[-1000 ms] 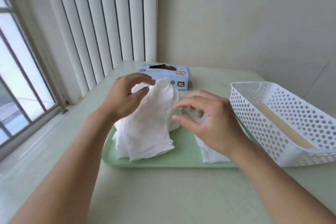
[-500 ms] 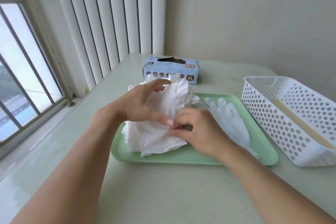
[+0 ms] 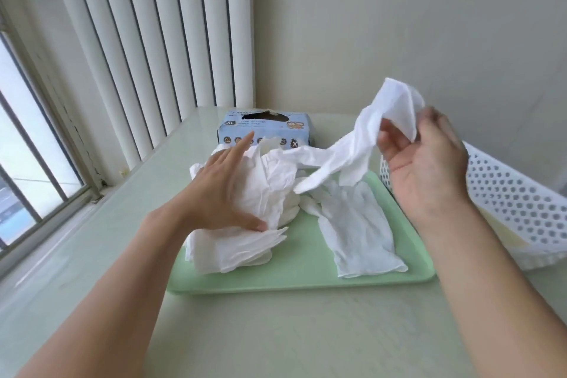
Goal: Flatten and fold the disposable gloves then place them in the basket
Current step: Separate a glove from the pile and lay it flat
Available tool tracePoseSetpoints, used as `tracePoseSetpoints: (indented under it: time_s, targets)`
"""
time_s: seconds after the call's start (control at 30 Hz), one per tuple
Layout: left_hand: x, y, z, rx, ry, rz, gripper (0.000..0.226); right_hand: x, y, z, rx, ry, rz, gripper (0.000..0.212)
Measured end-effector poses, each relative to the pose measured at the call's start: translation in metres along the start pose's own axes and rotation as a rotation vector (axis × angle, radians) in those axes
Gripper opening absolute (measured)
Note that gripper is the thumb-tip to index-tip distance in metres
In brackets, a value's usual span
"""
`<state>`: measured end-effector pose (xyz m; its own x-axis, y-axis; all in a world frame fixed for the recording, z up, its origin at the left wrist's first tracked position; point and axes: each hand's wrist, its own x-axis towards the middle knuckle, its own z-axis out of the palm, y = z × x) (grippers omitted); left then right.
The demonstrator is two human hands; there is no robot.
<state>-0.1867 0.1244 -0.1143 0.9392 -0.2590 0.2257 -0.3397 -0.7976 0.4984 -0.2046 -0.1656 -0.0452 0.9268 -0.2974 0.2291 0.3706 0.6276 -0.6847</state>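
Left hand (image 3: 228, 193) flat; right hand (image 3: 426, 159) raised, pinching

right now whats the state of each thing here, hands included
left hand: fingers straight, pressing on the glove pile
right hand: raised, gripping a glove's cuff
lifted glove: hanging stretched in the air, unfolded
glove pile: crumpled heap on the tray
single glove: lying flat on the tray
green tray: flat on the table
glove box: top opening torn open
white basket: tilted

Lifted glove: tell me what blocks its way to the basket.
Nothing visible does. The right hand holds the lifted glove in the air beside the basket, whose top is open. The glove's fingers trail toward the pile under the left hand.
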Motion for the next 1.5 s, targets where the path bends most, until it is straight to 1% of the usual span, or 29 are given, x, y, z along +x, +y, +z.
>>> tracePoseSetpoints:
  time_s: [0.07, 0.17, 0.2, 0.23, 0.27, 0.33, 0.37, 0.4, 0.43, 0.5, 0.53, 0.57, 0.63, 0.7, 0.73, 0.8, 0.83, 0.87, 0.93, 0.97, 1.0, 1.07, 1.13, 1.2, 1.27, 1.3, 1.37, 1.43, 1.5]
  targets:
    - [0.0, -0.003, 0.002, 0.026, -0.024, 0.008, 0.148, 0.009, -0.023, -0.006, 0.049, 0.025, -0.012, 0.012]
    - [-0.002, 0.001, -0.002, 0.039, -0.063, -0.016, 0.148, 0.012, -0.037, -0.011, -0.082, 0.015, 0.069, 0.01]
    - [-0.002, 0.007, -0.006, 0.009, -0.036, -0.017, 0.148, 0.011, -0.036, -0.012, -0.146, 0.016, 0.09, 0.009]
    - [-0.003, 0.016, -0.01, -0.029, 0.042, 0.006, 0.143, 0.011, -0.034, -0.012, -0.226, 0.007, 0.105, 0.009]
    - [-0.003, 0.029, -0.011, -0.078, 0.158, 0.06, 0.131, 0.009, -0.031, -0.013, -0.311, -0.004, 0.115, 0.01]
    - [-0.005, 0.064, -0.009, -0.21, 0.443, 0.182, 0.084, 0.008, -0.024, -0.015, -0.429, -0.014, 0.128, 0.017]
    - [-0.004, 0.087, -0.006, -0.268, 0.489, 0.193, 0.063, 0.007, -0.022, -0.016, -0.46, -0.008, 0.131, 0.018]
    - [-0.001, 0.11, -0.003, -0.308, 0.419, 0.181, 0.054, 0.007, -0.022, -0.017, -0.501, 0.002, 0.128, 0.016]
    - [0.003, 0.131, 0.0, -0.311, 0.26, 0.146, 0.058, 0.006, -0.022, -0.017, -0.556, 0.005, 0.123, 0.013]
    - [0.016, 0.163, 0.011, -0.281, -0.032, 0.106, 0.082, 0.006, -0.024, -0.019, -0.596, -0.051, 0.153, 0.011]
    - [0.024, 0.172, 0.016, -0.301, -0.093, 0.117, 0.086, 0.007, -0.024, -0.02, -0.566, -0.116, 0.196, 0.013]
    - [0.031, 0.179, 0.021, -0.353, -0.102, 0.137, 0.079, 0.007, -0.024, -0.021, -0.521, -0.197, 0.249, 0.015]
    - [0.044, 0.185, 0.025, -0.528, -0.089, 0.176, 0.046, 0.009, -0.026, -0.024, -0.472, -0.346, 0.315, 0.02]
    - [0.049, 0.184, 0.026, -0.725, -0.073, 0.186, 0.019, 0.012, -0.027, -0.028, -0.519, -0.368, 0.279, 0.025]
    - [0.051, 0.18, 0.026, -0.776, -0.042, 0.171, 0.013, 0.015, -0.027, -0.03, -0.562, -0.329, 0.201, 0.025]
    - [0.057, 0.172, 0.026, -0.835, 0.017, 0.114, 0.018, 0.023, -0.027, -0.036, -0.626, -0.213, -0.034, 0.017]
    - [0.059, 0.168, 0.025, -0.881, 0.004, 0.087, 0.021, 0.028, -0.026, -0.039, -0.638, -0.172, -0.129, 0.015]
    - [0.06, 0.165, 0.023, -0.947, -0.042, 0.065, 0.022, 0.031, -0.026, -0.042, -0.664, -0.165, -0.167, 0.023]
    - [0.059, 0.162, 0.017, -1.074, -0.169, 0.052, 0.025, 0.032, -0.027, -0.046, -0.724, -0.285, -0.046, 0.05]
    - [0.058, 0.16, 0.012, -1.11, -0.22, 0.058, 0.027, 0.03, -0.027, -0.046, -0.685, -0.383, 0.065, 0.051]
    - [0.057, 0.159, 0.009, -1.115, -0.254, 0.066, 0.03, 0.027, -0.028, -0.046, -0.616, -0.468, 0.156, 0.044]
    - [0.055, 0.155, 0.003, -1.031, -0.274, 0.098, 0.04, 0.019, -0.029, -0.039, -0.472, -0.512, 0.231, 0.03]
    - [0.054, 0.155, -0.002, -0.904, -0.236, 0.134, 0.037, 0.017, -0.032, -0.037, -0.35, -0.473, 0.233, 0.028]
    - [0.054, 0.155, -0.006, -0.83, -0.176, 0.132, 0.031, 0.019, -0.035, -0.036, -0.287, -0.431, 0.243, 0.035]
    - [0.054, 0.155, -0.008, -0.786, -0.193, 0.109, 0.032, 0.019, -0.036, -0.036, -0.336, -0.41, 0.276, 0.046]
    - [0.053, 0.154, -0.008, -0.754, -0.232, 0.1, 0.031, 0.019, -0.035, -0.037, -0.383, -0.404, 0.295, 0.045]
    - [0.054, 0.15, -0.006, -0.692, -0.324, 0.062, 0.024, 0.022, -0.031, -0.042, -0.495, -0.397, 0.346, 0.035]
    - [0.057, 0.142, -0.001, -0.655, -0.389, -0.055, 0.01, 0.024, -0.025, -0.047, -0.623, -0.399, 0.401, 0.028]
    - [0.062, 0.131, 0.005, -0.563, -0.429, -0.182, 0.017, 0.025, -0.016, -0.05, -0.761, -0.386, 0.406, 0.019]
